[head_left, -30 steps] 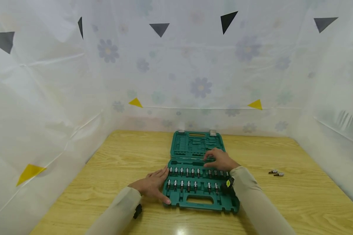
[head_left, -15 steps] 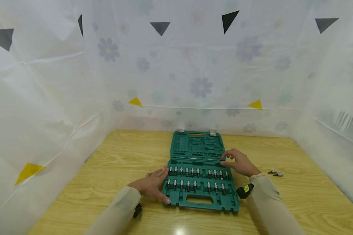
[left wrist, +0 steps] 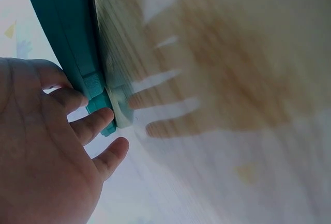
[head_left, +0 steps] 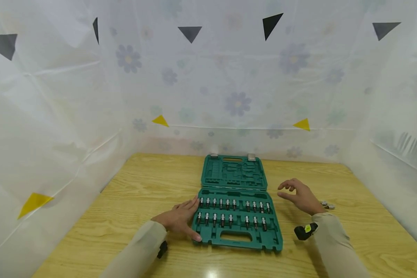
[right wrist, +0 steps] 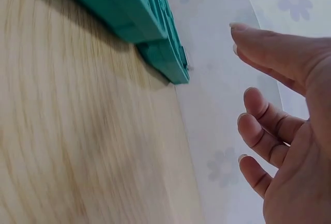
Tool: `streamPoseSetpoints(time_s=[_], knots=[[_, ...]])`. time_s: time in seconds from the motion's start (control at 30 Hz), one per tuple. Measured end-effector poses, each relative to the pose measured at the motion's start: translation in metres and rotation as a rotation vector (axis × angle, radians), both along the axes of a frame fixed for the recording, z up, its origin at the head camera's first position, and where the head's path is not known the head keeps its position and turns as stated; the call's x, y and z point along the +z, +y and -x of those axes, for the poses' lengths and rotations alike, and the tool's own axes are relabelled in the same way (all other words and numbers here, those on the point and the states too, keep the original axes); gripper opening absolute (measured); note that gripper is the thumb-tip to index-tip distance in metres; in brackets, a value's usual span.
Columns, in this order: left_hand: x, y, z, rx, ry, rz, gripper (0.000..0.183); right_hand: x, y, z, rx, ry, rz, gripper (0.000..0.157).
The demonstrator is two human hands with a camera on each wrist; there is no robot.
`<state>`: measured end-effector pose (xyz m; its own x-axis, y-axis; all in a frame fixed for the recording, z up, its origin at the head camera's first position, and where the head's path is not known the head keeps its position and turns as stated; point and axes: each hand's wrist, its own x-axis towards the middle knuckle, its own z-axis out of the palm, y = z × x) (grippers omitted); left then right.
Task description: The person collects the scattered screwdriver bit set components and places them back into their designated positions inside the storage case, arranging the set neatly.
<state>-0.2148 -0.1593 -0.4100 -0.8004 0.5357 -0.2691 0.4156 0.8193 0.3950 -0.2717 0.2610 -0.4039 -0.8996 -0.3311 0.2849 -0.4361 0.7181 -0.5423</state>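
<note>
A green plastic tool case (head_left: pixel 236 234) lies unfolded on the table, its lid (head_left: pixel 233 173) laid back toward the wall. Two rows of silver bit sockets (head_left: pixel 222 220) stand in its slots. My left hand (head_left: pixel 180 221) rests against the case's left side with fingers spread; in the left wrist view its fingertips (left wrist: pixel 101 118) touch the green edge. To the right of the case my right hand (head_left: pixel 302 197) hovers above the table, fingers loosely bent and holding nothing. The right wrist view shows that hand (right wrist: pixel 295 125) apart from the case (right wrist: pixel 119 6).
Partly behind my right hand, a couple of loose bit sockets (head_left: pixel 328 205) lie on the wooden table (head_left: pixel 160 173). White flower-patterned sheeting (head_left: pixel 208 88) encloses the table at the back and sides.
My right hand has moved from above the case to the right, out over the table, uncovering the sockets on that side. My left hand has stayed at the left edge.
</note>
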Motion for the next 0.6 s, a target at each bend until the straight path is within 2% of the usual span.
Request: streamPoseSetpoints(time_s=[0.17, 0.37, 0.6], knots=[[0.0, 0.0, 0.0, 0.0, 0.002, -0.004, 0.116, 0.002, 0.01, -0.005, -0.024, 0.012, 0.008, 0.027], [0.0, 0.0, -0.001, -0.004, 0.007, 0.0, 0.116, -0.003, 0.024, -0.004, -0.056, 0.031, -0.006, 0.025], [0.001, 0.0, -0.001, -0.006, 0.012, -0.007, 0.115, -0.006, 0.035, -0.007, -0.071, 0.015, -0.001, 0.031]])
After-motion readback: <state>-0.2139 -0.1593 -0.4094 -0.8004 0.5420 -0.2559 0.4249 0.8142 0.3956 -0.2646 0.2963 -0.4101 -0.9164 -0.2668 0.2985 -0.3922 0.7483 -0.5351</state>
